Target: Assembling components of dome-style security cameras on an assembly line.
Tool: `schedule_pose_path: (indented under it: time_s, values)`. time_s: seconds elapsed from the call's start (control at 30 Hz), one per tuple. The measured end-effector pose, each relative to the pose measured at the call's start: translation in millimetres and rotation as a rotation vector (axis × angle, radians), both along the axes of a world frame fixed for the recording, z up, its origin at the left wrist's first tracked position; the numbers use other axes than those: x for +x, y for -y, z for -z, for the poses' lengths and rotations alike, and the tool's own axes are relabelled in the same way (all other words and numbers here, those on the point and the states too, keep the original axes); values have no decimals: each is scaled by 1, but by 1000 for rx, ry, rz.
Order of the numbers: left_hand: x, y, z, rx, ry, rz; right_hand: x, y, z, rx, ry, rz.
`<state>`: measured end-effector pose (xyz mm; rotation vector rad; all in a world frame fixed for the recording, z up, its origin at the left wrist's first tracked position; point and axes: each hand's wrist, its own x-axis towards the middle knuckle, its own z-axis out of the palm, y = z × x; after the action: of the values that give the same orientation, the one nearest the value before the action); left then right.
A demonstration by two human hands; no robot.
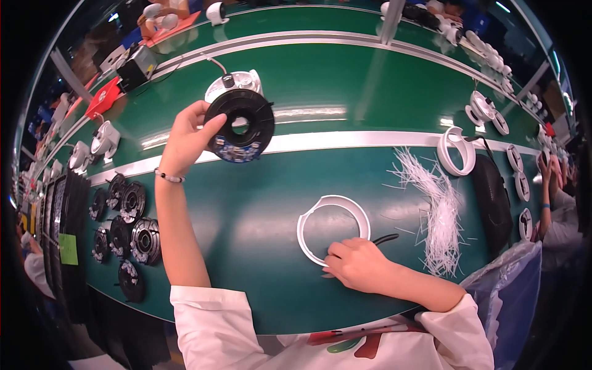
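The right hand (361, 265) rests on the green belt (259, 246), fingers curled around a thin black tool (385, 238) whose tip lies at the white ring (333, 228) just ahead of the knuckles. Beyond and to its right is a heap of white ties (438, 209). Farther off, the left hand (188, 139) holds up a black disc (239, 125), thumb and fingers pinching its rim. The disc looks rigid and fairly light; its rim gives the safest hold, clear of the small circuit board at its lower edge.

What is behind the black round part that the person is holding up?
Behind the black round part, raised by the left hand, a white rounded device with a grey cable shows on the green table. Only its top is visible; the disc covers the rest.
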<state>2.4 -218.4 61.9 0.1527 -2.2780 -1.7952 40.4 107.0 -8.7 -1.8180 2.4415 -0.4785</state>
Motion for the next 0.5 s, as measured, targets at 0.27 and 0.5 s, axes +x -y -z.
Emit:
schedule_pose_path:
  time_s: [0.27,0.5]
  values:
    - [-14,-63,18,340,-108,109,-24,14,-18,81,107,278]
    - [-17,-125,50,629,-212,30,-55,-20,-14,-759,649,580]
